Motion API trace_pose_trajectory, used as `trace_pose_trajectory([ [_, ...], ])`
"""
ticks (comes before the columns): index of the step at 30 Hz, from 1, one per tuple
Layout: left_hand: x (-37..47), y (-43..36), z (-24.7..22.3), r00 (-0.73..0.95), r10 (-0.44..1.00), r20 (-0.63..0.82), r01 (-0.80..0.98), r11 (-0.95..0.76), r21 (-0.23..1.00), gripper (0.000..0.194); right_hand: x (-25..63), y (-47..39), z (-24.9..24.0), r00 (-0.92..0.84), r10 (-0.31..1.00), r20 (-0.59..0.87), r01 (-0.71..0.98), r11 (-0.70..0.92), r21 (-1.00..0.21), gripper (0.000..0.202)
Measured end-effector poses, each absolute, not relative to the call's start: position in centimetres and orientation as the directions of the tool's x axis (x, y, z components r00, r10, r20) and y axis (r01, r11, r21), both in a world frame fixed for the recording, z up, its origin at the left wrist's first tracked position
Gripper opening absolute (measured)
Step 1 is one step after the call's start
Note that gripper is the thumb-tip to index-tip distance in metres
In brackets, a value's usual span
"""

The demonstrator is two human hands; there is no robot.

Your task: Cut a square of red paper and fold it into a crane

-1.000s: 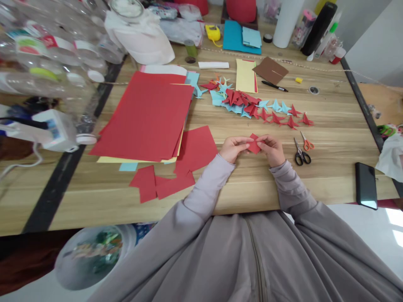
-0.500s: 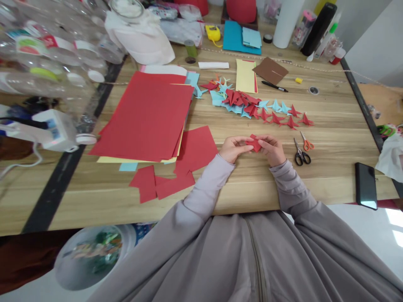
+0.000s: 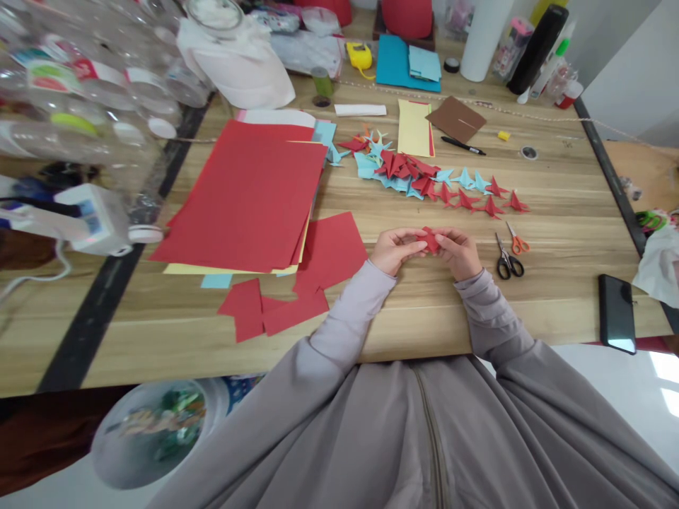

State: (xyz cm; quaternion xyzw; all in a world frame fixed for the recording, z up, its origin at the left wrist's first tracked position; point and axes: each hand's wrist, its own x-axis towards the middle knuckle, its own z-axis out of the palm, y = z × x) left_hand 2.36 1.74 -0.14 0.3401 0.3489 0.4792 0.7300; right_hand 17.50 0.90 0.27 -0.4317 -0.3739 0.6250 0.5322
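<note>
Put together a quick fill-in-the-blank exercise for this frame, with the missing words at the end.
1. The left hand and the right hand hold a small piece of paper that is ____ in colour.
2. Beside the black-handled scissors lies another pair with ____ handles.
3. The tape measure has a ____ case.
4. Of the left and right ends of the table, the phone lies nearer the ____ one.

Missing words: red; orange; yellow; right.

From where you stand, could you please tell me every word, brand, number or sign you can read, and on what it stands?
No text is readable.
Green-and-white bottle label: too blurred.
Red bottle label: too blurred.
White device with blue patch: too blurred.
Held red paper: no writing visible.
</note>
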Motion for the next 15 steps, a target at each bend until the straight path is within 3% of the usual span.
trace_pose_trajectory([
  [15, 2.56, 1.65, -0.16, 0.299, 0.945, -0.134, -0.464, 0.267, 0.845, 0.037, 17.36, 0.88, 0.56, -0.047, 0.987, -0.157, -0.385, -0.162, -0.909, 0.029],
])
